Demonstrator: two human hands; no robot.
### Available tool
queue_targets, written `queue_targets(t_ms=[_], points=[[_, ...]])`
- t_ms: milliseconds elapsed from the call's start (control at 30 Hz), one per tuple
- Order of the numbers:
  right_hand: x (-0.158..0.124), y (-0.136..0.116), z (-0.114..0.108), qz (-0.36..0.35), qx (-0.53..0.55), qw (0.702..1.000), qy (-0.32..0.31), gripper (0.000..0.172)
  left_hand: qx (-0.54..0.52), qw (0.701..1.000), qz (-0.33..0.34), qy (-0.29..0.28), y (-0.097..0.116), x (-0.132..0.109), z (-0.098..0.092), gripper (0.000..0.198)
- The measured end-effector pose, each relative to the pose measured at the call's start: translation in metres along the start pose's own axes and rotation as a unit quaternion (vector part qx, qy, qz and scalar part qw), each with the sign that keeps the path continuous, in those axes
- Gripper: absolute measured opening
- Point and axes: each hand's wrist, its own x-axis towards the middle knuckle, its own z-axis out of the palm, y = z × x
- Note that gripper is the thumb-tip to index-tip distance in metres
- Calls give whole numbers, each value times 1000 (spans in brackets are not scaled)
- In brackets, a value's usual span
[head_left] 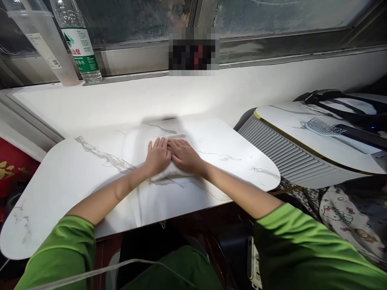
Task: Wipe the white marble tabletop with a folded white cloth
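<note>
Bright tabletop (66, 173), soft shadow (143, 131), pixelated patch (194, 51)

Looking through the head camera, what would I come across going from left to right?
Clear plastic jug → water bottle with a green-and-white label → left hand → right hand → hairbrush. Both hands rest on a white cloth.

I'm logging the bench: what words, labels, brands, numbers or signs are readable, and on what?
"山泉": red, on the bottle.
"净水": white, lower on the bottle.
"WATER": between them, barely legible.
Bottle's other small print: unreadable.
Container label: too small to read.
</note>
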Motion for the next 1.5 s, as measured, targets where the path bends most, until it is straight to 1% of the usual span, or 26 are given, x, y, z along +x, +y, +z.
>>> queue_targets(t_ms=[133, 233, 333, 433, 533, 600, 667, 733, 800, 867, 967, 1000, 1067, 1133, 1233, 1333, 1400, 1500], points=[[56, 31, 9, 36, -8, 999, -12, 46, 7, 1000, -7, 9, -20, 59, -3, 50], [87, 46, 15, 44, -13, 999, -22, 47, 10, 1000, -16, 22, -32, 87, -5, 47], [100, 52, 19, 41, -15, 999, -29, 48, 13, 999, -32, 24, -37, 97, -5, 48], [95, 53, 19, 44, -20, 999, -24, 48, 24, 999, -31, 18, -35, 92, -5, 51], [75, 50, 16, 35, -23, 999, -22, 49, 43, 999, -25, 9, -22, 75, -4, 53], [53, 47, 10, 12, -17, 1000, -23, 50, 54, 998, -31, 4, -7, 56, -4, 54], [23, 43, 3, -19, -10, 1000, -18, 51, 57, 998, -35, -7, 13, 32, -3, 56], [-13, 38, -5, -44, -8, 999, -6, 51, 55, 998, -24, -27, 34, 6, 0, 58], [-49, 32, -14, -52, -14, 999, 3, 51, 53, 997, 0, -50, 54, -19, 3, 59], [-82, 25, -24, -50, -15, 999, 13, 51, 49, 996, 31, -70, 72, -38, 6, 60], [-115, 17, -34, -28, -21, 999, 28, 50, 40, 993, 77, -82, 89, -51, 10, 61], [-120, 16, -37, -19, -26, 999, 31, 50, 36, 992, 87, -83, 93, -51, 11, 61], [-122, 19, -39, -7, -33, 999, 29, 49, 27, 992, 94, -85, 95, -48, 12, 61], [-113, 27, -37, -9, -33, 999, 24, 50, 20, 992, 89, -85, 93, -39, 13, 61], [-83, 49, -30, -36, -20, 999, 21, 50, 16, 995, 69, -76, 82, -13, 14, 59], [-36, 77, -17, -60, -11, 998, 21, 48, 21, 997, 41, -62, 63, 26, 14, 57], [-1, 94, -9, -47, -10, 998, 31, 46, 25, 998, 27, -50, 47, 56, 14, 56], [48, 112, 1, -35, -7, 999, 10, 47, 26, 999, 7, -26, 25, 99, 14, 55]])
